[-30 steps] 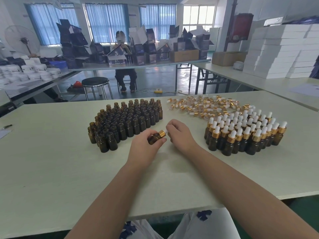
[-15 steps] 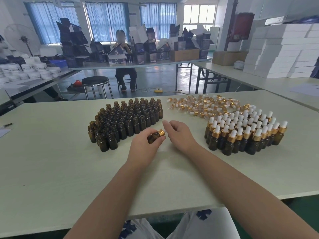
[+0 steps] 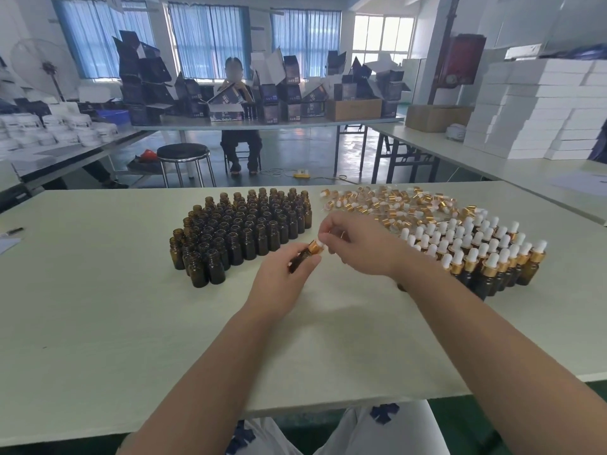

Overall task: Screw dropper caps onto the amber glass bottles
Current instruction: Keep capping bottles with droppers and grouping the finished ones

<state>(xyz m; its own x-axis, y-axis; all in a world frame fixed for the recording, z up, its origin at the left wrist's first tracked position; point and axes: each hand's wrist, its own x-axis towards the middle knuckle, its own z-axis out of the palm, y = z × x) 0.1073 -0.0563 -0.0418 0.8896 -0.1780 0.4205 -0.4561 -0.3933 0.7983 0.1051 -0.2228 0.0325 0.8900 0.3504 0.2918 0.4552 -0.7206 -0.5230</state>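
I see the amber bottle (image 3: 299,260) tilted over mid-worktop (image 3: 98,307), gripped in the curled left hand (image 3: 282,280). The right hand (image 3: 361,249) pinches its dropper cap (image 3: 315,247) (gold collar showing). Uncapped bottles (image 3: 243,224) stand just beyond, capped bottles (image 3: 486,254) toward the right edge.

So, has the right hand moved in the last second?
Yes. The right hand has shifted right and up in view; its wrist now covers the near-left corner of the capped bottles, which it cleared before.
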